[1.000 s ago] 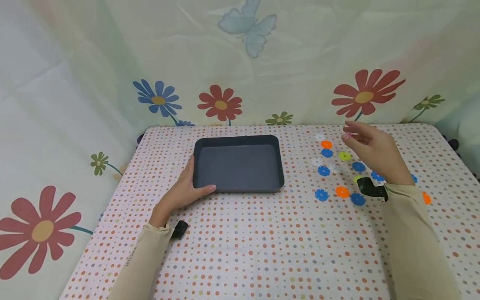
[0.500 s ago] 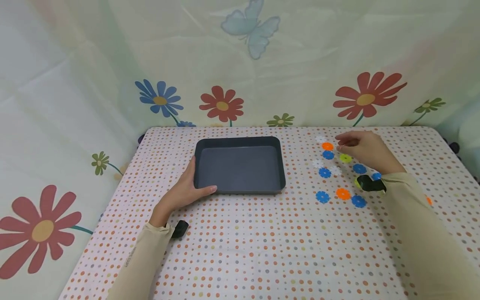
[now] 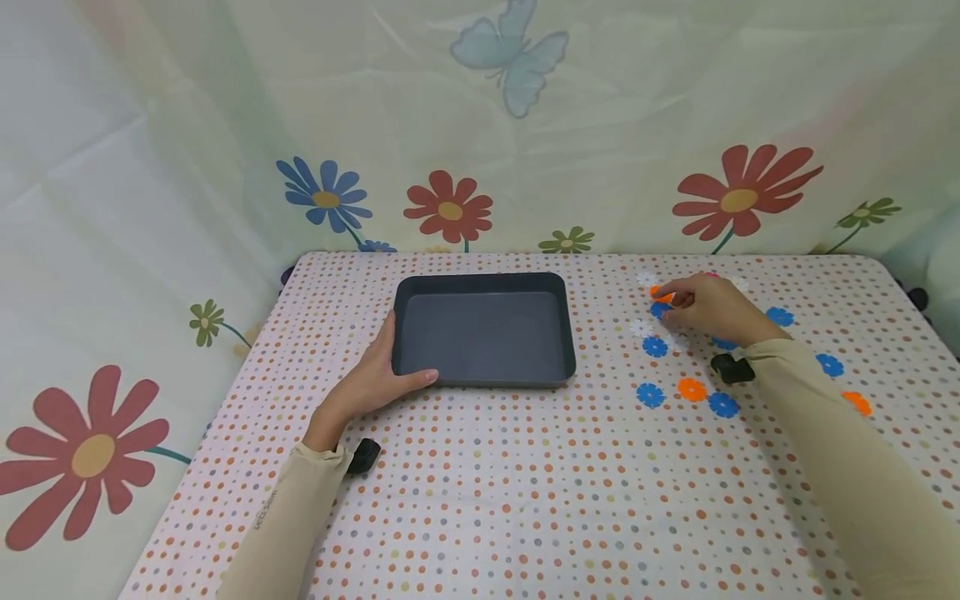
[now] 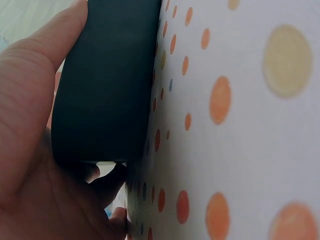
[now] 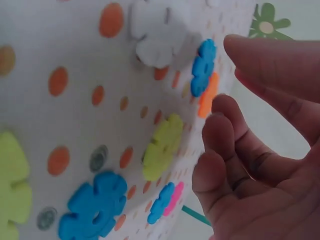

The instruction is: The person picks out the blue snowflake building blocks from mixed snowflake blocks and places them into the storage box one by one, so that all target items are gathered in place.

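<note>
In the head view my left hand (image 3: pixel 367 379) holds the near left corner of a dark grey rectangular baking tray (image 3: pixel 483 337), its thumb along the near rim. The left wrist view shows the tray's dark outer wall (image 4: pixel 107 85) against that hand. My right hand (image 3: pixel 712 308) hovers over flower-shaped plastic discs at the right, thumb and index finger apart. Just by its fingertips lie an orange disc (image 3: pixel 658 293) and a blue disc (image 3: pixel 659 311). From the right wrist, the fingers (image 5: pixel 217 132) are bent with nothing visible between them and the thumb. No disc shows inside the tray.
Several more discs lie scattered around the right hand, among them a white disc (image 3: pixel 642 328), an orange disc (image 3: pixel 692 389) and a blue disc (image 3: pixel 830 364). A dotted cloth (image 3: pixel 525 492) covers the table. Behind it hangs a flower-printed curtain (image 3: pixel 622 108).
My right hand has moved left and lowered toward the orange and blue discs. A few discs it covered at the right now show. The left hand stays at the tray.
</note>
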### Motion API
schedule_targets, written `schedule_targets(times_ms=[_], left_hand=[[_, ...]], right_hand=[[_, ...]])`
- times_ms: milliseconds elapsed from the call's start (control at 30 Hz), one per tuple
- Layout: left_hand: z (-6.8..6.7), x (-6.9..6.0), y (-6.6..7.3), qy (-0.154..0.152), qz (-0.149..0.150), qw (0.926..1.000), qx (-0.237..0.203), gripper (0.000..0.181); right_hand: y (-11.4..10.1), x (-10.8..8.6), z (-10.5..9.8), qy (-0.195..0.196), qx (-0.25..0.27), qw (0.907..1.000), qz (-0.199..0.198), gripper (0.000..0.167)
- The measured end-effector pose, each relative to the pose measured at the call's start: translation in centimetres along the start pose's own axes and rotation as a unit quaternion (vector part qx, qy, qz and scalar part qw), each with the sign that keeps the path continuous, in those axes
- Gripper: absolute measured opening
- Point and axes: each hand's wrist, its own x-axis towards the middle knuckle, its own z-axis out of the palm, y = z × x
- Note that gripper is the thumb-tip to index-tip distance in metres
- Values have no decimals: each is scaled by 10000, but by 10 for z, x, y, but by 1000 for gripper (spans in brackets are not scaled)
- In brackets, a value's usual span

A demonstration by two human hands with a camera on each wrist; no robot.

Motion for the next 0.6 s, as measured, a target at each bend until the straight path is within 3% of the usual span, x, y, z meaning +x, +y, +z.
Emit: schedule_targets(times_ms=[333,600], left_hand=[[3,2,-2,36,19,10000,23,133],[1,0,-1,42,-58,10000,51,132]], right_hand=[[4,8,10,51,-576,9982,-164,34],[2,11,13,30,-450,9989,-162,30]])
